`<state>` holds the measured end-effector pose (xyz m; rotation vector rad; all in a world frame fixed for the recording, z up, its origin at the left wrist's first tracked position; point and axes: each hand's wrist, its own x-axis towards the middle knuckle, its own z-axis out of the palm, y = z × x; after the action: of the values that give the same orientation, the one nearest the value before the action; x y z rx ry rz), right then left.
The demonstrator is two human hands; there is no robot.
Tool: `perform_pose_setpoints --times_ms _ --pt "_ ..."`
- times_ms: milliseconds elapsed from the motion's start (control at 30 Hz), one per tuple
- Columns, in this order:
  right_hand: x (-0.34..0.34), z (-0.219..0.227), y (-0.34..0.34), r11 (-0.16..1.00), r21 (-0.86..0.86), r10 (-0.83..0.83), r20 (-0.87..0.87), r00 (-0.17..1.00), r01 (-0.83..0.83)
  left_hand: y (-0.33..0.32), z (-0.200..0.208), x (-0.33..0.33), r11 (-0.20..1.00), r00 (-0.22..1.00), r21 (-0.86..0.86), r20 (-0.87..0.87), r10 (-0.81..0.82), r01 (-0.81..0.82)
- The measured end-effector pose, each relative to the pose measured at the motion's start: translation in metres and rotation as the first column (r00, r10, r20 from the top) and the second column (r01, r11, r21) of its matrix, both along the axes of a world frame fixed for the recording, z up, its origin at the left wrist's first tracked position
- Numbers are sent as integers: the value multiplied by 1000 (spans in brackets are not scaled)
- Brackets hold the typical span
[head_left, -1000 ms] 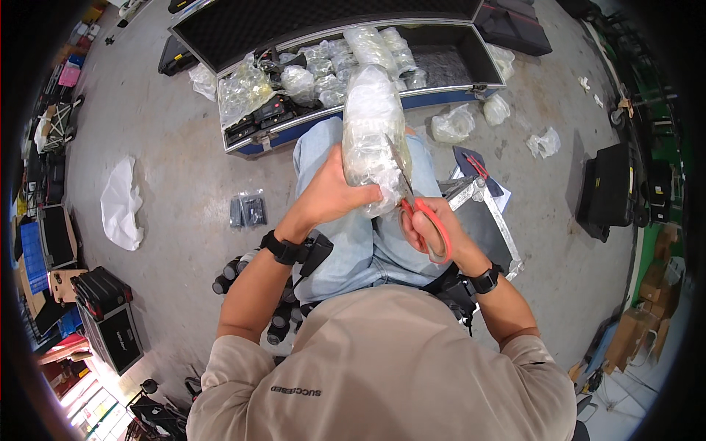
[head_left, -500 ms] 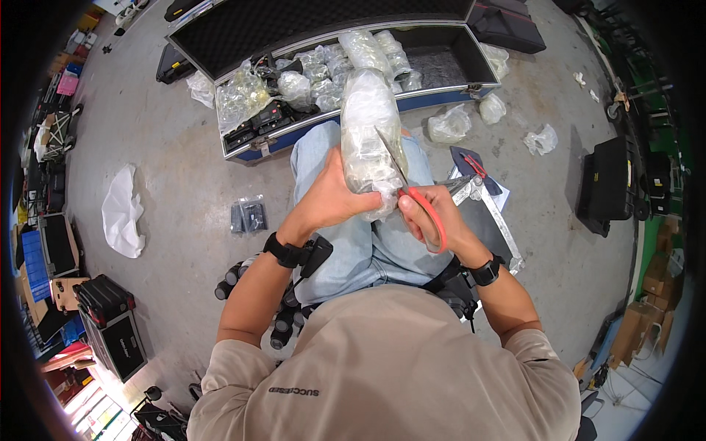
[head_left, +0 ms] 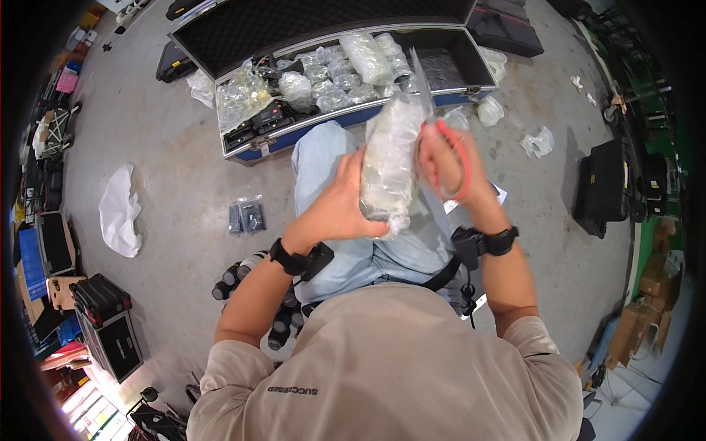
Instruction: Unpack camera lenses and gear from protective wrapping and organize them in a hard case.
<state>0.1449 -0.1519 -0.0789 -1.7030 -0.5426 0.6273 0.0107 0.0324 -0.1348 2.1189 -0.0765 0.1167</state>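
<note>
My left hand (head_left: 342, 202) is wrapped round the side and near end of a bubble-wrapped bundle (head_left: 391, 165), held tilted above my lap. Whatever the wrap encloses cannot be made out. In my right hand (head_left: 457, 167) is a pair of scissors (head_left: 463, 162) with red handles, its blades pointing away past the bundle's far right corner. Motion smears the hand and scissors, and I cannot tell whether the blades touch the wrap. Beyond the bundle lies an open hard case (head_left: 309, 123) lined with dark foam, filled with several similar bubble-wrapped packages (head_left: 365, 59).
Crumpled clear plastic (head_left: 538, 142) lies on the grey floor at the right, a white sheet (head_left: 121, 209) at the left. Two small dark packets (head_left: 246, 215) sit left of my knee. Black cases (head_left: 604, 187) stand along the right side. Several dark cylinders (head_left: 279, 334) are beside my left hip.
The scissors have swung from the bundle's near end to its far right side, blades now pointing away. The bundle has shifted slightly right and tilted in my left hand.
</note>
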Motion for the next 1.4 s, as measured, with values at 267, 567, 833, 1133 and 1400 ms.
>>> perform_pose_setpoints --times_ms 267,567,833,1133,1400 --pt "34 -11 -49 981 -117 -157 -32 987 152 13 18 -13 996 985 76 -161 56 -44" --pt "-36 -157 -222 447 -884 252 273 929 138 40 42 -7 965 987 248 -154 -48 86" --pt "-22 -74 -147 526 -850 438 310 844 39 16 56 15 918 992 376 51 115 -126" --pt "3 -14 1 877 -340 397 911 114 -338 19 42 14 981 989 137 -14 144 -141" --pt "39 -19 10 768 -483 519 854 -33 -420 36 23 9 970 954 -11 -188 236 -242"
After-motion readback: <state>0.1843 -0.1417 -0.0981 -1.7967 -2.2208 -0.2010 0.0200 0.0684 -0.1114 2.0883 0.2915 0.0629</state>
